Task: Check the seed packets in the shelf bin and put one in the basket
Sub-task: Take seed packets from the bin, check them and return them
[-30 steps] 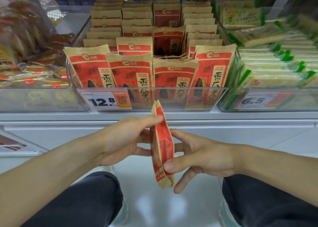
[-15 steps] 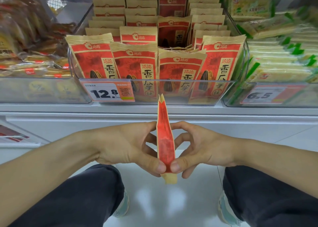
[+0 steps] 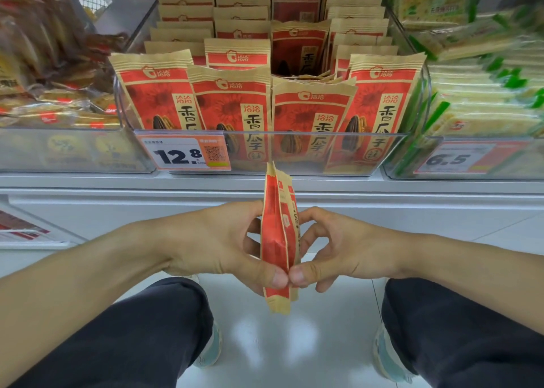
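Packet, seed (image 3: 279,240), red and tan: held upright and edge-on below the shelf (image 3: 88,181), in front of the clear shelf bin (image 3: 294,155), between both hands. Left hand (image 3: 217,243): fingers curled round the packet's left face, thumb pressed low on its near edge. Right hand (image 3: 338,249): fingers curled round the right face, thumb tip low on the same edge, touching the left thumb.

Bin contents: 4 rows of matching packets (image 3: 232,108) standing upright, 1 row showing a gap behind its front packet. Price tag (image 3: 182,153) on the bin's front left, marked 12.8.

Adjacent: bin of green-and-yellow packs (image 3: 477,116) on the right, tag (image 3: 453,159) marked 6.5; blurred brown goods (image 3: 44,63) on the left.

Below: dark trouser legs (image 3: 132,337), pale shoes (image 3: 385,355), white floor (image 3: 279,346).
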Tool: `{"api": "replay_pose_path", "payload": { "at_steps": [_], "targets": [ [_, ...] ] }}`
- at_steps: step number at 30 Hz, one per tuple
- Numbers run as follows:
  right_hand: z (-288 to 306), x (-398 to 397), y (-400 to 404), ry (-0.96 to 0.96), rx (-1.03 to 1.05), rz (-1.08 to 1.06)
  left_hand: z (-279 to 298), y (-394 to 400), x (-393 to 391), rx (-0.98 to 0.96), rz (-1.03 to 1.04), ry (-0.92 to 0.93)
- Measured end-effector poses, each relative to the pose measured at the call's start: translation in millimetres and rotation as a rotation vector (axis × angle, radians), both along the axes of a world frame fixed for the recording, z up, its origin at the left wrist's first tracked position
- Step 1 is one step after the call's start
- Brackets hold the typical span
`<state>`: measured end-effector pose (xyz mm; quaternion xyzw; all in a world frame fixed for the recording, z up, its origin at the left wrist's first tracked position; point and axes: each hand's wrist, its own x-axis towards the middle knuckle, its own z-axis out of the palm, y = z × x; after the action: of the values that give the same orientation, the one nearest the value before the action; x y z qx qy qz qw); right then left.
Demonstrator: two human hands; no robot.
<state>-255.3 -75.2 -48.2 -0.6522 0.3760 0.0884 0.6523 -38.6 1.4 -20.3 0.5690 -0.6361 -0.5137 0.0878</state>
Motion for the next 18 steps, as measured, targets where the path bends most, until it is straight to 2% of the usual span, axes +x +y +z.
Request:
{"api": "replay_pose_path", "payload": {
  "at_steps": [5, 8, 18],
  "targets": [
    [-0.6, -2.5, -0.1, 0.032, 0.033, 0.055, 1.7, -6.3, -6.5, 0.164, 0.225, 0.242],
    [0.6, -2.0, -1.4, 0.008, 0.014, 0.094, 0.2, -8.3, -9.5, 0.187, 0.336, 0.228],
    [5.7, -1.5, -7.5, -0.066, 0.036, 0.006, -5.6, -11.0, -4.7, 0.153, 0.444, 0.246]
  ]
}}
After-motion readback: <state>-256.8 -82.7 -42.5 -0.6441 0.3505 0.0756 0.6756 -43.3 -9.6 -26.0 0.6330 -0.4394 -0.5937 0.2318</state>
